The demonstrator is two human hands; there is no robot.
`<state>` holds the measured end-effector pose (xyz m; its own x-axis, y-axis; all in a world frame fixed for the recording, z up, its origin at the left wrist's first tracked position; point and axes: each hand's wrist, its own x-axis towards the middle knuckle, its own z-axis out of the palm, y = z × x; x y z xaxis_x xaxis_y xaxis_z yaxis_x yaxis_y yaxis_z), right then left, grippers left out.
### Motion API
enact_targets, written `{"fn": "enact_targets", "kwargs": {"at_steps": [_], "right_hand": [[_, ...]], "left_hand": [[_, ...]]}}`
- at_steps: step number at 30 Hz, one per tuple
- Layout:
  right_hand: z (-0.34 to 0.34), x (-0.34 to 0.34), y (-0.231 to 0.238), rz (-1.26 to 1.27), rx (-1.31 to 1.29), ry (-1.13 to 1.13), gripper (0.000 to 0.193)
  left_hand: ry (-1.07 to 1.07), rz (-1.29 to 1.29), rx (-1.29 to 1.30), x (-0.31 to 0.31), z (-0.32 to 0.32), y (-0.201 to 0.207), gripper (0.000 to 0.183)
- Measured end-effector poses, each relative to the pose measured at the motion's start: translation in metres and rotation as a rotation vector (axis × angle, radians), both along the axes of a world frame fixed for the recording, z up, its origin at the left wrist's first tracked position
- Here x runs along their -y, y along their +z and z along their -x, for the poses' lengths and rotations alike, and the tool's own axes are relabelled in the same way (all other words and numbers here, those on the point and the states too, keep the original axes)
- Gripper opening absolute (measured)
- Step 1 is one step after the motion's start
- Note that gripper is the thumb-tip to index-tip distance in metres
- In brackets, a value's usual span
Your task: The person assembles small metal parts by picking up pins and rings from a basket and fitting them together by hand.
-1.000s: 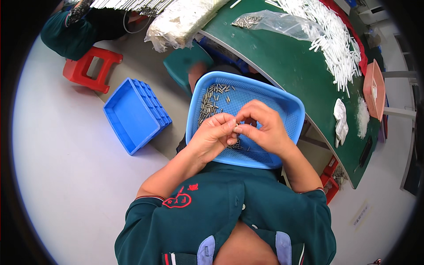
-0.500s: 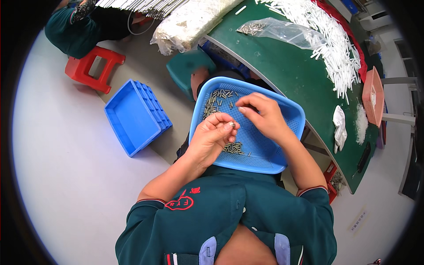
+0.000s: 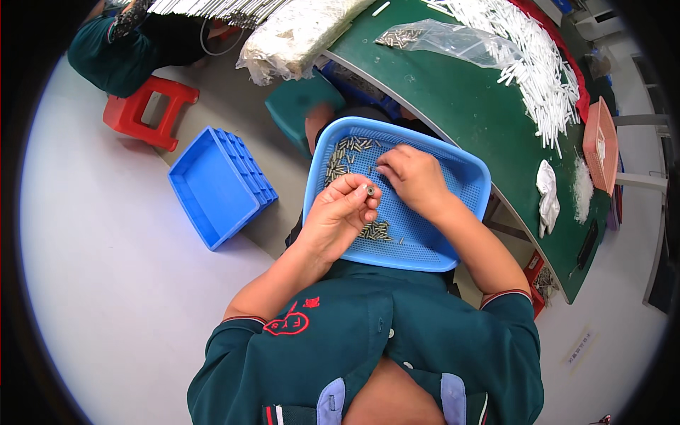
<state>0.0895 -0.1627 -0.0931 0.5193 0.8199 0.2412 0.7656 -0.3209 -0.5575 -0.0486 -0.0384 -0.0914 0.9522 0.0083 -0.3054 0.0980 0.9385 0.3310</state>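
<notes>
A light-blue perforated plastic basket (image 3: pixel 432 244) sits at my lap. Over it, my left hand (image 3: pixel 341 209) pinches a small metal tube (image 3: pixel 370 190) between thumb and forefinger, its round end showing. To the right, my right hand (image 3: pixel 414 177) hangs over the basket with its fingers drawn together; whatever they hold, if anything, is hidden. Several small metal pins (image 3: pixel 338 166) lie along the basket's far left side. Another heap of metal pins (image 3: pixel 375 231) rests near the basket's near edge, partly behind my left hand.
A green table (image 3: pixel 453 85) at the right bears white sticks (image 3: pixel 542 92), a clear bag (image 3: pixel 453 42) of metal pieces and a white glove (image 3: pixel 546 198). Stacked blue crates (image 3: pixel 216 191) stand left on the floor. A co-worker (image 3: pixel 113 53) sits by a red stool (image 3: pixel 145 113).
My left hand has turned the metal tube so its end shows more plainly. My right hand has shifted slightly, its fingers drawn closer together. The whole view has moved a little.
</notes>
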Motion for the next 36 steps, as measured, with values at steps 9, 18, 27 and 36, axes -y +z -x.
{"fn": "enact_targets", "kwargs": {"at_steps": [9, 18, 27, 36], "right_hand": [[0.022, 0.018, 0.044, -0.289, -1.164, -0.08, 0.005], [0.028, 0.018, 0.046, -0.159, -0.79, -0.032, 0.008], [0.02, 0.008, 0.061, -0.204, -0.62, 0.089, 0.011], [0.015, -0.004, 0.057, -0.322, -0.532, 0.107, 0.007]], "left_hand": [[-0.03, -0.012, 0.001, 0.004, -0.001, -0.001, 0.009], [-0.034, -0.08, -0.023, 0.005, 0.001, -0.001, 0.01], [-0.119, 0.057, 0.033, -0.007, -0.008, 0.006, 0.012], [0.002, -0.119, 0.082, -0.02, -0.01, 0.018, 0.015]]}}
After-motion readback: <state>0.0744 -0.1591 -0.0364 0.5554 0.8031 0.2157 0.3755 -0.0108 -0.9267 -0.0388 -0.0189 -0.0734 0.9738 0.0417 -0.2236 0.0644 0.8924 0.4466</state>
